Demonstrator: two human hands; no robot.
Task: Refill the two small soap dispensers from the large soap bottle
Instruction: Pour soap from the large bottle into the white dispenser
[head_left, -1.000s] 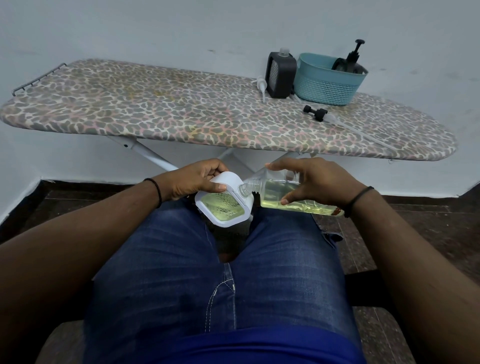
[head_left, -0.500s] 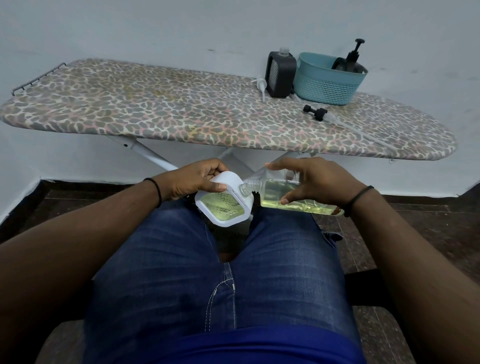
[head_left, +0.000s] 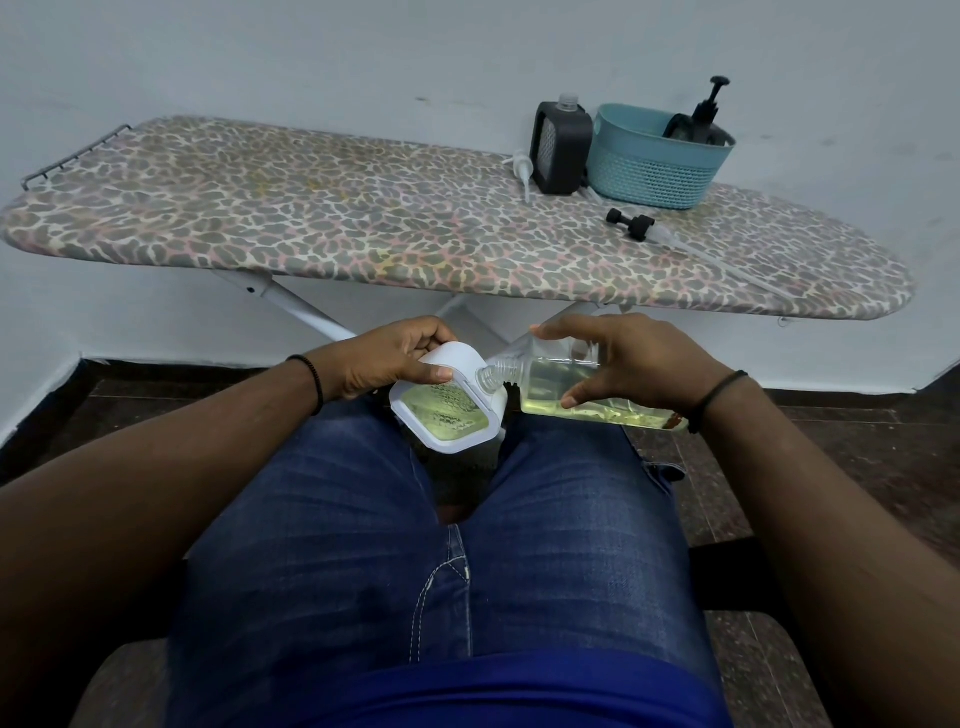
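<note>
Dispenser mouth behind large bottle's neck.

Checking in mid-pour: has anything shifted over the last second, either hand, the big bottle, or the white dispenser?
Nothing visibly changed. The left hand holds the white dispenser over the lap as before, and the right hand keeps the large soap bottle tipped on its side, neck at the dispenser's edge. The black dispenser, teal basket and loose pumps on the ironing board lie as they did.
</note>
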